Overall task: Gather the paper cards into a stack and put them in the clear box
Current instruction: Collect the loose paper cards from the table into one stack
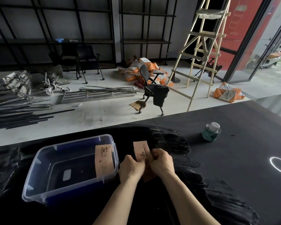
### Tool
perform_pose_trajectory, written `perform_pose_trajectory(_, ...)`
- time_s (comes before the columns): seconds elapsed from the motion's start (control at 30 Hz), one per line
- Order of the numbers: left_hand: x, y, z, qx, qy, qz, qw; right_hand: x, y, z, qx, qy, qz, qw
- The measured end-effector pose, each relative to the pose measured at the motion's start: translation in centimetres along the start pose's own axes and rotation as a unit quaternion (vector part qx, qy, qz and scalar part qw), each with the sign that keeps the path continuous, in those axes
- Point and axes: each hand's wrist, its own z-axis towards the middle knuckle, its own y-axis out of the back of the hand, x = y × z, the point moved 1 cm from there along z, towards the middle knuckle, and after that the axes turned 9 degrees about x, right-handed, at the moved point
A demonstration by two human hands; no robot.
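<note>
Both hands hold a small stack of pale peach paper cards (141, 150) with dark print, just right of the clear box. My left hand (131, 168) grips the stack's left side and my right hand (161, 161) grips its right side. The lower part of the stack is hidden behind my fingers. The clear plastic box (39, 181) sits open on the black table to the left of my hands. One peach card (104, 159) leans inside it against the right wall.
A small round jar (211, 131) with a grey lid and green label stands on the black table (234, 184) at the right. The table's far edge runs diagonally above my hands. Beyond it, on the floor, are an office chair, a wooden ladder, sacks and metal bars.
</note>
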Motion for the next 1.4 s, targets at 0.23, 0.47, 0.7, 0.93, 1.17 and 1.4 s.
perform_pose_trajectory(0.23,-0.1,-0.1,0.0,0.036,-0.003,-0.076,0.996,0.0,0.7,-0.1,0.054,-0.054,0.096,0.992)
perform_pose_trajectory(0.47,0.5,-0.2,-2.1,0.063,-0.046,-0.187,0.979,-1.4,1.7,-3.2,0.111,0.007,0.303,0.947)
perform_pose_trajectory(0.7,3.0,1.4,-5.5,0.109,-0.174,-0.197,0.959,-2.9,1.8,-7.3,0.079,0.090,0.332,0.936)
perform_pose_trajectory(0.93,8.7,6.4,-8.7,0.098,-0.228,-0.173,0.953,-1.0,-2.1,-11.7,0.130,0.171,0.323,0.922)
perform_pose_trajectory(1.17,15.4,12.0,-10.7,0.044,-0.226,-0.188,0.955,2.1,-8.9,-15.3,0.198,0.226,0.277,0.913)
perform_pose_trajectory(1.4,18.2,13.1,-11.2,0.074,-0.199,-0.314,0.925,3.4,-13.2,-17.4,0.250,0.177,0.329,0.893)
